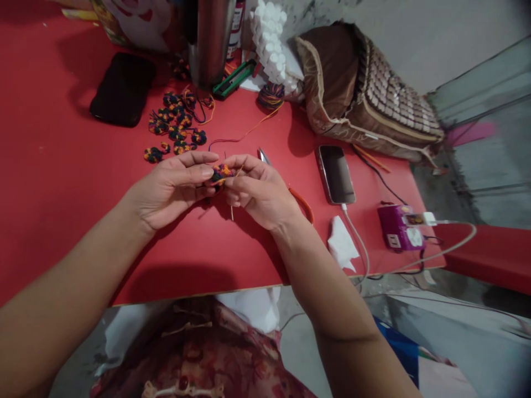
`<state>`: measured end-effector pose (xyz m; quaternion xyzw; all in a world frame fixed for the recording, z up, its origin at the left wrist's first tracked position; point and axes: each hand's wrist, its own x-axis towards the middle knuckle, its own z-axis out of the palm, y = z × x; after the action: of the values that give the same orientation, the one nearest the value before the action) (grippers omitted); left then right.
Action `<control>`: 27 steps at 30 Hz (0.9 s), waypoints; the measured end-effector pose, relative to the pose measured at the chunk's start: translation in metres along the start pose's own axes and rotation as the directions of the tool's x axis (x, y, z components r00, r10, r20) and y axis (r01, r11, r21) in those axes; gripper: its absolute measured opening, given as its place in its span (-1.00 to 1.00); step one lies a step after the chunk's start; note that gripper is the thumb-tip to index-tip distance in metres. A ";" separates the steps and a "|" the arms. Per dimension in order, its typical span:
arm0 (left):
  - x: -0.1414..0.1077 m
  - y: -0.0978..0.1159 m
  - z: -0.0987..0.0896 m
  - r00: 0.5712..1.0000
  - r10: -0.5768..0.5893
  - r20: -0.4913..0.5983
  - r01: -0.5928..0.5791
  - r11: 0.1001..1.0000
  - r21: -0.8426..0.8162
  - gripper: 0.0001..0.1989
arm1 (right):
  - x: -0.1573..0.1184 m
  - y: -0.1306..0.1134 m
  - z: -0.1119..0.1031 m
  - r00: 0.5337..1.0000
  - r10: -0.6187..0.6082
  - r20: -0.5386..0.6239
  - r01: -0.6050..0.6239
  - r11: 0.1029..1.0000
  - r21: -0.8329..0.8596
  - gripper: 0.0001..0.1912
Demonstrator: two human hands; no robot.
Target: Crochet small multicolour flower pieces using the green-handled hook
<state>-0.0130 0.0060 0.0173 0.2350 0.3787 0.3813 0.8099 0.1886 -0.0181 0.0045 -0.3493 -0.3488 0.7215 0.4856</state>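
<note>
Multicolored yarn piece (222, 174) — pinched between both hands' fingers (206, 173)

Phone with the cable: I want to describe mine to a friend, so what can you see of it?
The phone has rounded corners, a light rim and a dark, glossy screen. It lies face up on the red table, between the brown bag and crumpled white paper. A white cable plugs into its near end.

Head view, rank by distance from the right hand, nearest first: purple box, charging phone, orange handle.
1. Orange handle: just right of the right hand.
2. Charging phone: farther right.
3. Purple box: farthest right, near the table edge.
</note>
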 end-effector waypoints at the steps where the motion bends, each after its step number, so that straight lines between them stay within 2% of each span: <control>1: 0.000 0.000 -0.001 1.000 0.023 -0.001 -0.023 1.000 0.008 -0.77 | 0.000 0.001 0.000 1.000 -0.018 -0.003 0.018 0.999 -0.032 -0.69; 6: 0.000 0.002 -0.002 0.994 0.100 0.032 -0.102 0.992 0.072 -0.73 | -0.004 -0.005 0.008 1.000 -0.017 -0.012 0.015 0.992 -0.127 -0.62; 9: -0.001 0.003 -0.003 0.991 0.113 0.074 -0.122 0.984 0.130 -0.68 | -0.007 -0.010 0.012 0.998 -0.009 -0.062 0.002 0.994 -0.113 -0.67; 12: 0.000 0.002 -0.005 0.989 0.111 0.100 -0.124 0.983 0.136 -0.67 | -0.006 -0.010 0.012 1.000 0.007 -0.027 -0.009 0.995 -0.100 -0.58; 18: -0.001 0.002 -0.006 0.985 0.140 0.100 -0.153 0.979 0.136 -0.59 | 0.000 -0.001 0.004 0.998 -0.059 -0.017 0.058 0.998 -0.033 -0.57; 23: -0.002 0.002 -0.001 0.977 0.196 0.084 -0.206 0.969 0.137 -0.60 | -0.003 -0.001 0.005 0.999 -0.037 0.037 0.041 0.994 -0.100 -0.53; 27: -0.002 0.001 -0.001 0.982 0.169 0.085 -0.178 0.978 0.108 -0.61 | -0.005 -0.005 0.008 1.000 -0.012 -0.003 0.012 0.998 -0.060 -0.57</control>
<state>-0.0150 0.0048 0.0183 0.3277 0.3472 0.4188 0.7724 0.1857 -0.0228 0.0131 -0.3630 -0.3714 0.7071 0.4799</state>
